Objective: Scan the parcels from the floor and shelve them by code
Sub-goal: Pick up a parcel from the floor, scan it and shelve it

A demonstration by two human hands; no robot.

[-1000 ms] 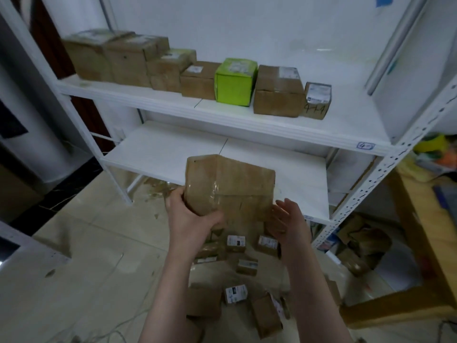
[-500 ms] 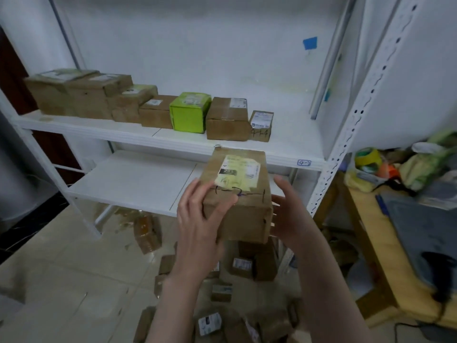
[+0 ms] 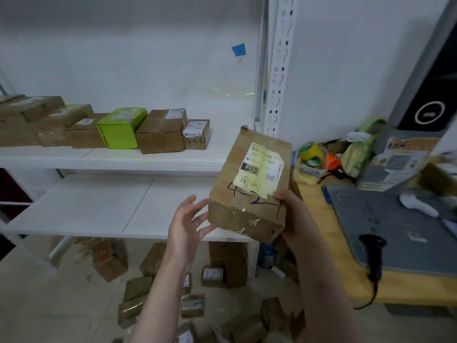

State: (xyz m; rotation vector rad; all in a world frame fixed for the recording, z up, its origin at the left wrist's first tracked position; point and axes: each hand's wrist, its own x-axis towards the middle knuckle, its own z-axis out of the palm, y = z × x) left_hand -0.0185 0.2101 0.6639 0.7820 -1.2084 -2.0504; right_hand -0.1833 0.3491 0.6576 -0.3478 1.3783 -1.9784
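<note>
A white shelf rack (image 3: 123, 162) is lined with boxes (image 3: 160, 134) on its upper shelf. The bench (image 3: 321, 219) at right is covered by a grey mat (image 3: 400, 226). On the floor, loose parcels (image 3: 110, 261) are strewn. The labelled parcel (image 3: 247, 194) is gripped aloft by the right hand (image 3: 296, 219); the left hand (image 3: 185, 224) is spread wide beside it. A scanner (image 3: 373, 256) is laid on the mat.

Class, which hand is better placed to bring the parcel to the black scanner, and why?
Probably right: the right hand grips the parcel, and the scanner lies on that side. The left hand is open beside it.
</note>
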